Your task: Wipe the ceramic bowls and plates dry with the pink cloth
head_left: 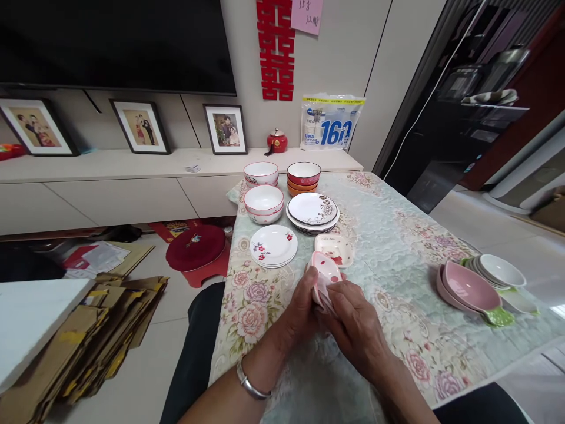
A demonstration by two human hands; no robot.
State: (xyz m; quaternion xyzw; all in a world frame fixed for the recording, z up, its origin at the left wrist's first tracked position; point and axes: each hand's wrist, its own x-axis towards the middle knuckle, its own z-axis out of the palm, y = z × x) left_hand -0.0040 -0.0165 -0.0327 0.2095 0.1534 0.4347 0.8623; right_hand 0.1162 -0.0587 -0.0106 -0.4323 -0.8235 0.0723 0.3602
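My left hand (pixel 302 303) is closed round the left side of a small white-and-pink bowl (pixel 323 269) with red dots, tilted up over the near part of the table. My right hand (pixel 358 318) grips the bowl's lower right edge, its fingers bent over the inside. Something pale lies under those fingers; whether it is a cloth or part of the bowl, I cannot tell. Just beyond stands a matching square dish (pixel 344 250) with a cartoon print. Flowered white plates (pixel 273 244) are stacked to the left, and larger brown-patterned plates (pixel 311 209) behind.
White bowls with red rims (pixel 263 200) and a red bowl stack (pixel 303 174) stand at the back. Pink bowls (pixel 470 285) with green handles and small white bowls (pixel 503 271) sit at the right. Flattened cardboard (pixel 97 330) and a red stool (pixel 196 253) are left of the table.
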